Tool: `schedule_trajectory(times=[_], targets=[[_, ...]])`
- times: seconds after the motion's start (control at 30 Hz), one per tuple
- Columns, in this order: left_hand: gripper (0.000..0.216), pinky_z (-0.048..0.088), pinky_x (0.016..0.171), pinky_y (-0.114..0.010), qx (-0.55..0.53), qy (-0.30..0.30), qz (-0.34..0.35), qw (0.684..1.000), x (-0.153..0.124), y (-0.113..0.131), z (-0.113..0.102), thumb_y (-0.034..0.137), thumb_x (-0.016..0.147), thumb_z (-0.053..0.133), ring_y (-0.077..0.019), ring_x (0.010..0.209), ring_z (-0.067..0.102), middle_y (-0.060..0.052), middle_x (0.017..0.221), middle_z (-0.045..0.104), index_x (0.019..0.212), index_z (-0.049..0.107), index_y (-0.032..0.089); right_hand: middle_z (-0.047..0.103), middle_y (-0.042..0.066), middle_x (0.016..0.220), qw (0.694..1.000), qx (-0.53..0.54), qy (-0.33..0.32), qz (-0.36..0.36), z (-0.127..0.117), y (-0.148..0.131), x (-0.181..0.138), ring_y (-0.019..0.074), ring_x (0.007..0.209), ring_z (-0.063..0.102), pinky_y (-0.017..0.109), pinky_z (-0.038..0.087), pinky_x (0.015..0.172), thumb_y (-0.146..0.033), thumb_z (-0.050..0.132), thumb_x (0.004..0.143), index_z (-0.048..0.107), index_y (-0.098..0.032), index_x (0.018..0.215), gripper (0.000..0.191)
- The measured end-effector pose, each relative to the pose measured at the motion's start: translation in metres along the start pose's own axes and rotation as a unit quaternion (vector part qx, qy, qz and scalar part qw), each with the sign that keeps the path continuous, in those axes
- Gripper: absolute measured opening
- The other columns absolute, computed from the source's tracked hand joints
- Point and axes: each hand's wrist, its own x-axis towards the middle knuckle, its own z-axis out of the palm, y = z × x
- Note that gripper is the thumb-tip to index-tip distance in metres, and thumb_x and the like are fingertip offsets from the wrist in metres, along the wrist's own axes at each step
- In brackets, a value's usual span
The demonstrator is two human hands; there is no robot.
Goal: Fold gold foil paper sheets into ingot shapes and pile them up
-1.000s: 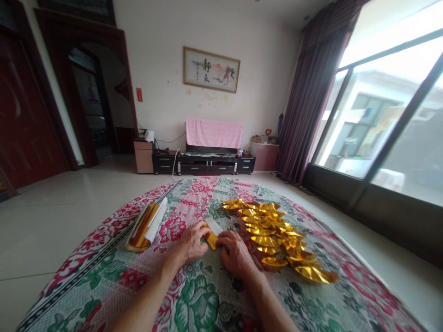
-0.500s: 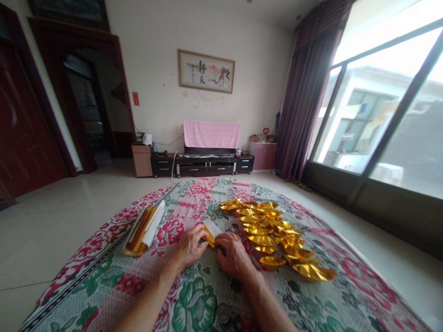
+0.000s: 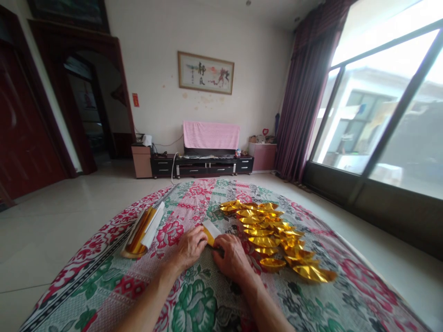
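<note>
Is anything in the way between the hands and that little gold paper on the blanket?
No, nothing is in the way. The left hand and the right hand both grip the gold paper on the blanket. The pile of folded gold pieces sits apart, to the right.

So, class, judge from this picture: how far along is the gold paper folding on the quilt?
Done: a pile of folded gold pieces lies to the right on the quilt. In hand: the left hand and right hand pinch one part-folded gold sheet. Left: a stack of flat sheets waits on the left, so it looks well along but unfinished.
</note>
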Motion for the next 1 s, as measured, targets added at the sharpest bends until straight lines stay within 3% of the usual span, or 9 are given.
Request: schedule_trajectory(times=[0.3,0.57,0.83,1.0], targets=[[0.017,0.042,0.087,-0.031,0.0,-0.001,-0.013,1.0,0.0,0.001,0.0,0.022,0.083,0.045,-0.0172,0.093,0.054,-0.005,0.091,0.058,0.074,0.059,0.019,0.061,0.002,0.085,1.0,-0.02,0.007,0.005,0.003,-0.003,0.0,0.017,0.087,0.053,0.029,0.035,0.081,-0.017,0.054,0.075,0.059,-0.02,0.077,0.006],[0.016,0.041,0.089,-0.032,-0.013,-0.038,-0.046,0.998,0.001,0.01,-0.007,0.012,0.067,0.054,-0.0184,0.097,0.053,-0.003,0.095,0.057,0.076,0.063,0.021,0.061,0.003,0.087,1.0,-0.009,0.003,0.011,0.001,-0.004,0.001,0.0172,0.089,0.053,0.029,0.035,0.082,-0.018,0.053,0.076,0.059,-0.02,0.076,0.006],[0.01,0.041,0.088,-0.033,-0.015,-0.051,-0.049,0.997,0.001,0.013,-0.005,0.022,0.073,0.057,-0.0196,0.103,0.051,-0.004,0.102,0.055,0.076,0.066,0.023,0.061,0.002,0.087,1.0,0.011,0.004,0.017,0.0,0.001,0.001,0.0172,0.09,0.052,0.029,0.036,0.084,-0.006,0.05,0.065,0.06,-0.02,0.08,0.023],[0.01,0.042,0.086,-0.033,-0.025,-0.06,-0.049,0.997,0.001,0.012,-0.007,0.021,0.072,0.057,-0.0192,0.101,0.052,-0.003,0.1,0.056,0.075,0.067,0.023,0.062,0.003,0.087,1.0,0.012,0.007,0.011,0.002,0.003,0.002,0.0164,0.087,0.053,0.028,0.037,0.082,-0.009,0.048,0.071,0.062,-0.02,0.077,0.019]])
